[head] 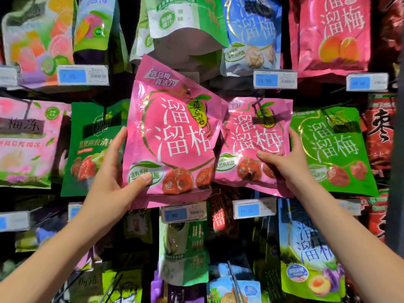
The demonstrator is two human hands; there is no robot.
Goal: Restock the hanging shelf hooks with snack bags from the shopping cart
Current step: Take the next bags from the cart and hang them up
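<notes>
Head view: our left hand [113,178] grips the tilted pink bag [172,136], raised just beside its hung twin [253,136] that our right hand [286,162] grips; so tilted, its hole [188,92] may miss the hook [256,103].

Two slender forearms show, the left forearm [54,254] and the right forearm [349,235], both bare and smooth right down to the wrist, and they end in a bare left hand [111,173] and a bare right hand [288,165] with long fingers [121,137] and short, rounded, plain nails, clearest on the thumbs [143,179].
</notes>
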